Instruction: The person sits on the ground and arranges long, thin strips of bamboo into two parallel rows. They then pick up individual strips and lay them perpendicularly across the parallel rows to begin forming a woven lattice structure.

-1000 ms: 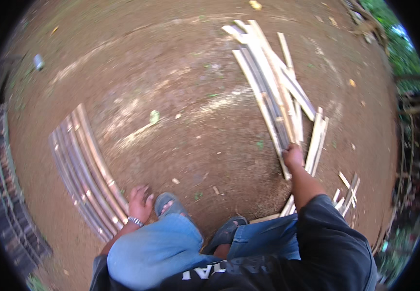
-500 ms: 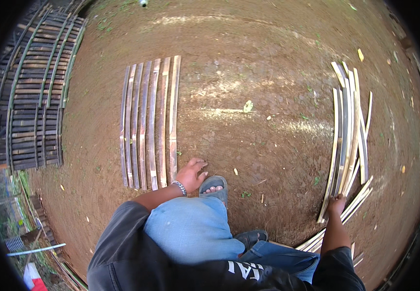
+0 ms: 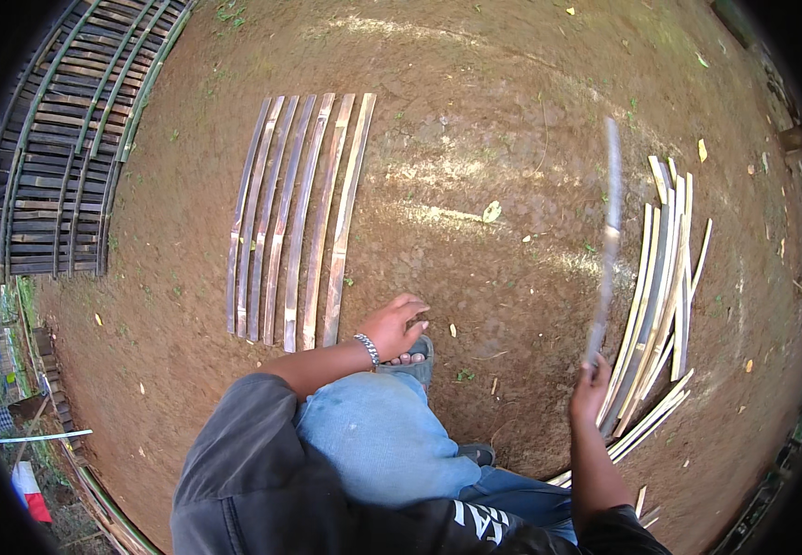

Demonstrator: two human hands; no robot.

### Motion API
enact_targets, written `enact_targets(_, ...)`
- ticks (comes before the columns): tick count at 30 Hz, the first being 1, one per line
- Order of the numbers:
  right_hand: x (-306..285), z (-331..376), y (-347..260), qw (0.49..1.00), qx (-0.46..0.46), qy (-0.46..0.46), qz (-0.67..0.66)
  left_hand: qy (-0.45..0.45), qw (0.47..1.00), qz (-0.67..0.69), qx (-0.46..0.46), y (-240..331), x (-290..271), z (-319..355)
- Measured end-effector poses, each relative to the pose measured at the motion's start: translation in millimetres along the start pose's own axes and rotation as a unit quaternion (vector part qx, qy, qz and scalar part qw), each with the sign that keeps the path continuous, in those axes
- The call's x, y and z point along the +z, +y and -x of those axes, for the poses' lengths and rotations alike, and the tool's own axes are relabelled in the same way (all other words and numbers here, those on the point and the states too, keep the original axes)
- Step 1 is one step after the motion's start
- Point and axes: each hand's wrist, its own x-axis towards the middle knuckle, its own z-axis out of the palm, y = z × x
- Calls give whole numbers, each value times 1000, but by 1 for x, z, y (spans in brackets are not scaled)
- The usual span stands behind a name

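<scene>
My right hand (image 3: 589, 392) grips the near end of a split bamboo strip (image 3: 611, 231), which stretches away from me, slightly blurred by motion. Just right of it lies a loose pile of bamboo strips (image 3: 649, 310), pale edges and dark faces showing, some crossing each other. My left hand (image 3: 395, 326) hangs over my sandalled foot with fingers apart and nothing in them. Left of that hand, several bamboo strips (image 3: 342, 231) lie on the soil side by side, roughly parallel with narrow gaps.
A slatted bamboo panel (image 3: 59, 148) with green poles across it lies at the upper left. Brown packed soil (image 3: 484, 305) spreads between row and pile, with a pale leaf (image 3: 492, 212) on it. More strips (image 3: 646, 421) lie beside my right forearm.
My right hand has lifted a bamboo strip off the pile and brought it leftward. The left hand stays near my foot, its fingers still apart. The view has shifted slightly.
</scene>
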Motion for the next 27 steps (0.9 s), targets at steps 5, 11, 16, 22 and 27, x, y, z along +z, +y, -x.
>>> enact_targets(5, 84, 18, -122, 941, 85, -203, -256, -12, 997, 57, 47, 40, 1, -34)
enact_targets(11, 116, 41, -154, 919, 78, -276, -269, -25, 993, 119, 8, 49, 3, -41)
enact_targets(16, 117, 56, -153, 921, 69, -295, -244, -30, 994, 103, -17, 43, 3, -24)
enact_targets(22, 118, 61, -159, 916, 85, -310, -241, -40, 990, 131, -24, 40, 5, -12)
enact_targets(27, 125, 60, -164, 906, 72, -334, -248, -40, 987, 150, -33, 37, 6, -10)
